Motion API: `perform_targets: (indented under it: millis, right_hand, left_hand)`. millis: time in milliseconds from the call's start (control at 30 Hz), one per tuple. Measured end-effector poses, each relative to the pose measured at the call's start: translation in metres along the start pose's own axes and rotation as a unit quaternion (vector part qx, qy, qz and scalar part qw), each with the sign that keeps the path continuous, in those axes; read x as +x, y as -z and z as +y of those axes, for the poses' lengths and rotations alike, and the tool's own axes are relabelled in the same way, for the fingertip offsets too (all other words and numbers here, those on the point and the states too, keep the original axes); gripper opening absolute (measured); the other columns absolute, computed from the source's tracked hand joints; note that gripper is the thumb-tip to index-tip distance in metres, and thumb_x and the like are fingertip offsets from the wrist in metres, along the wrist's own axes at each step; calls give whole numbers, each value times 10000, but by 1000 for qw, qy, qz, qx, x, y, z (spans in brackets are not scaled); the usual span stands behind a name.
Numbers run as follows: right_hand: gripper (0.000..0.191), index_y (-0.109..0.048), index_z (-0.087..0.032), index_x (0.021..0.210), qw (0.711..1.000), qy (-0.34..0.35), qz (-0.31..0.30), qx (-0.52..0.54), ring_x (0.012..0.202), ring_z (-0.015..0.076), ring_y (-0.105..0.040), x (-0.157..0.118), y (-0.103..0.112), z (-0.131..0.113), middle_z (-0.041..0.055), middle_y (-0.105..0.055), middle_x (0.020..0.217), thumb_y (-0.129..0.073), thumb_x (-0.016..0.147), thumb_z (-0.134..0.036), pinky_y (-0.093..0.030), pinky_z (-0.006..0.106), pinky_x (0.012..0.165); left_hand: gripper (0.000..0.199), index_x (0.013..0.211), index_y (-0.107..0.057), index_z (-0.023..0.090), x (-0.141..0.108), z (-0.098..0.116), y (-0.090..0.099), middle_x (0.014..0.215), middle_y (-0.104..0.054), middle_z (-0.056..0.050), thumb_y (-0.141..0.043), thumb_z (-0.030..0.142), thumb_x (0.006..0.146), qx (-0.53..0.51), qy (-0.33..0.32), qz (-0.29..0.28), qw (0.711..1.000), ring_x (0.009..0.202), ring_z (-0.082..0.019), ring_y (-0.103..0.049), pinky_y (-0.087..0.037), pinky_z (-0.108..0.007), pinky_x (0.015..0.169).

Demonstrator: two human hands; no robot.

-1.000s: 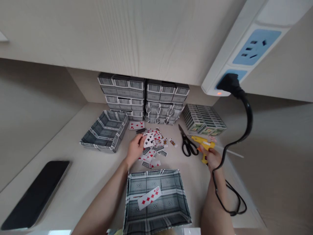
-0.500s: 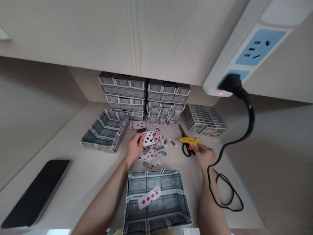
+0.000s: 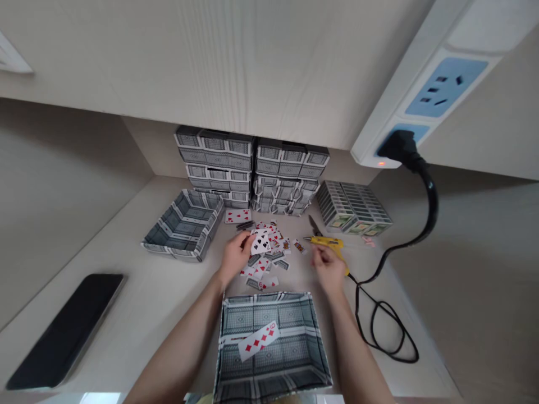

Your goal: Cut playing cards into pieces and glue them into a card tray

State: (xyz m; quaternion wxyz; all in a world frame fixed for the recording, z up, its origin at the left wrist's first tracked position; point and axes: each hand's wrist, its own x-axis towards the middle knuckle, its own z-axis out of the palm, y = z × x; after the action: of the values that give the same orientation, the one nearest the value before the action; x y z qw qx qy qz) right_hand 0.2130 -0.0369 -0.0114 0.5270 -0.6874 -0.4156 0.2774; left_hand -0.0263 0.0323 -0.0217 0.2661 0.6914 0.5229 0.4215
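Note:
My left hand [image 3: 236,255] pinches a spade playing card [image 3: 261,241], face up over a heap of loose cards and cut card pieces [image 3: 275,244]. My right hand [image 3: 328,266] has its fingers curled together over the spot of the scissors' handles; what they hold, if anything, is hidden. Past its fingertips a blade of the scissors [image 3: 313,225] shows. A yellow glue gun [image 3: 327,242] lies against the right hand, its nozzle pointing left. Between my forearms stands an open box made of playing cards [image 3: 273,306], with a cut six-of-diamonds card [image 3: 258,341] inside.
Another open card box [image 3: 204,244] sits at left. Stacked card boxes [image 3: 219,160] line the back, with bundled card packs [image 3: 353,207] at right. A black phone [image 3: 65,331] lies front left. The black cord [image 3: 393,247] runs from a power strip [image 3: 421,129].
My right hand has let go of the glue gun, leaving it on the table, and moved left over the scissors' handles. My left hand still holds the spade card.

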Motion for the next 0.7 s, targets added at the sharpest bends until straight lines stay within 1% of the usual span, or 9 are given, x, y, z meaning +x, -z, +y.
perform_targets:
  millis: [67,133,167,267,367,467,567,633,700]
  right_hand:
    - [335,-651,-206,822,997,29,-57,-49,398,145,-452,-3,-16,1,-19,-538,430,-585,667,-495,-340,265,455]
    - [353,-642,-205,865,994,28,-77,-76,348,141,-429,-4,-29,1,-28,-531,402,-560,691,-501,-330,267,430]
    - [376,-631,-197,908,991,31,-87,-96,354,148,-447,-4,-34,1,-26,-537,404,-552,700,-500,-334,269,433]
    - [414,-609,-179,941,978,56,-88,-183,459,183,-542,-2,-43,-1,1,-576,449,-565,694,-509,-352,272,478]
    - [372,-616,-191,836,958,67,-71,-269,545,194,-580,0,-49,-3,30,-618,534,-584,674,-524,-335,262,488]
    - [351,-599,-192,713,951,59,-72,-295,525,164,-553,1,-51,-2,34,-620,574,-573,674,-540,-307,247,470]
    - [356,-553,-191,653,972,57,-80,-214,445,124,-474,0,-49,-2,-5,-550,494,-555,682,-546,-286,239,444]
    - [358,-508,-201,627,989,40,-99,-98,405,111,-427,-1,-44,-3,-34,-488,442,-542,692,-551,-293,237,427]
    - [356,-483,-211,630,989,-7,-143,39,409,117,-446,-3,-40,-6,-35,-505,463,-553,683,-555,-329,239,417]
  left_hand:
    - [255,844,-599,168,0,1,0,671,-609,-12,-451,372,807,-3,-6,-5,1000,578,-109,-518,-398,-198,553]
    - [249,826,-599,168,0,2,-1,662,-603,-7,-454,370,805,0,-13,-6,1000,572,-105,-511,-393,-194,550]
    - [246,817,-599,169,0,3,-1,659,-600,-5,-455,368,804,4,-17,-6,1000,571,-103,-507,-390,-192,549]
    - [237,797,-599,170,0,6,-2,650,-595,-1,-455,358,803,13,-22,-12,1000,567,-100,-500,-383,-189,543]
    - [230,798,-599,174,0,9,-3,651,-597,-3,-457,354,800,10,-21,-17,1000,582,-105,-508,-384,-191,544]
    - [226,802,-595,174,0,10,-3,658,-597,-8,-454,351,799,2,-17,-15,1000,602,-113,-519,-388,-194,549]
    - [219,805,-590,177,0,9,-3,667,-598,-9,-450,346,800,-2,-15,-11,1000,607,-114,-520,-388,-196,550]
    - [209,805,-588,180,0,8,-3,668,-599,-6,-457,343,797,-3,-13,-7,1000,600,-111,-515,-383,-194,544]
    - [205,791,-584,179,0,6,-4,651,-591,0,-465,346,792,-5,-8,-6,1000,581,-107,-505,-375,-191,532]
